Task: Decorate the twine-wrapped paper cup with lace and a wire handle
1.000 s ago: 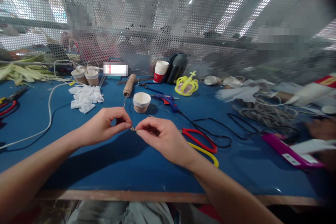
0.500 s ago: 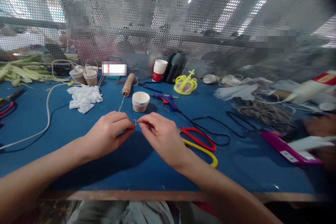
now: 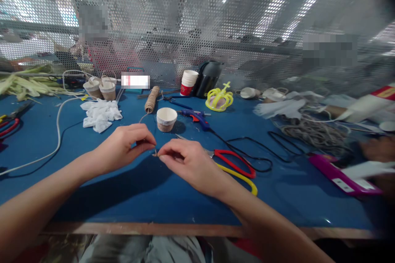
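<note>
My left hand (image 3: 131, 144) is closed in a pinch on a strand of twine, which runs back to the twine spool (image 3: 152, 100) lying on the table. Just right of it, my right hand (image 3: 188, 163) pinches a short, frayed twine end (image 3: 154, 153) between thumb and forefinger. Both sets of fingertips are close together above the blue tabletop. Beyond them stands a small white-rimmed cup (image 3: 167, 120) with a brown lower part. Scissors with red and yellow handles (image 3: 234, 163) lie partly under my right hand, their blades partly covered.
A blue glue gun (image 3: 197, 118) trails a black cord rightward. Farther back are a yellow crown-shaped piece (image 3: 219, 98), stacked paper cups (image 3: 189, 82) and a dark flask (image 3: 210, 79). White gloves (image 3: 101, 114) lie left. Another person's hand (image 3: 378, 148) is at the right, near a purple box (image 3: 345, 174).
My hands have shifted slightly left, the left fingertips rising and the right ones dropping a little. The twine end has moved down and left, and the scissors' blade tip now shows.
</note>
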### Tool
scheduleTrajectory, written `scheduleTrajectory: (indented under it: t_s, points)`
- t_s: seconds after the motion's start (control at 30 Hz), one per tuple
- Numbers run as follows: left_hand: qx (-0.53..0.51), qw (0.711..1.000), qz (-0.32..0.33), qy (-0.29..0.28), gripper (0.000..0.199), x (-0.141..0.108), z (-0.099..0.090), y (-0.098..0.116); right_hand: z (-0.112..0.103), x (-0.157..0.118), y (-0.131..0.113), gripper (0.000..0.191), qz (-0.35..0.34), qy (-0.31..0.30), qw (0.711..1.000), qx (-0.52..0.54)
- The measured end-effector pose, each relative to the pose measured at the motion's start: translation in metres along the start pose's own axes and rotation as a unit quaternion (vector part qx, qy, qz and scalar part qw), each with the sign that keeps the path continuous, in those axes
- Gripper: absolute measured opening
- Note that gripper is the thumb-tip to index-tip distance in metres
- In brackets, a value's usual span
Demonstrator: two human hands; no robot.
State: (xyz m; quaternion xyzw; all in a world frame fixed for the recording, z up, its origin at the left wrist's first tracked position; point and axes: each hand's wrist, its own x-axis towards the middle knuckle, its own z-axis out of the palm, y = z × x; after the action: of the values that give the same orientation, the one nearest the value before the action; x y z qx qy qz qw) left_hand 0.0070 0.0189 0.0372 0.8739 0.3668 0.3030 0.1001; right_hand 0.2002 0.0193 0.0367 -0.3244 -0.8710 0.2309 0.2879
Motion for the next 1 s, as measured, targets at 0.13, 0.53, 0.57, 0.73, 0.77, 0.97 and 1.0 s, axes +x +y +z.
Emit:
scheduleTrajectory:
  t_s: [0.13,0.53,0.57,0.73,0.77,0.97,1.0]
  points:
    - [-0.06,0.996,-0.061,-0.005,0.012,0.0,0.002,0.0,-0.003,0.001,-0.001,0.008,0.07,0.011,0.991,0.111]
    - [0.027,0.995,0.048,0.077,0.008,-0.004,0.023,0.009,0.006,0.001,0.006,0.008,0.036,0.136,0.99,-0.011]
    - [0.051,0.993,0.064,0.082,0.008,-0.004,0.023,0.009,0.007,0.001,0.006,0.009,0.02,0.133,0.99,-0.038]
    - [0.108,0.988,0.08,0.076,0.011,-0.003,0.015,0.012,0.007,0.0,0.008,0.014,-0.043,0.071,0.989,-0.126]
    - [0.105,0.989,0.074,0.069,0.012,-0.003,0.013,0.011,0.006,0.0,0.008,0.014,-0.053,0.058,0.988,-0.134]
    - [-0.076,0.995,-0.055,-0.029,0.014,0.002,0.002,0.001,0.0,0.0,0.003,0.011,-0.05,0.005,0.998,-0.033]
    - [-0.119,0.988,-0.086,-0.044,0.015,0.002,0.002,-0.001,-0.001,0.0,0.002,0.01,-0.031,0.007,0.999,-0.004]
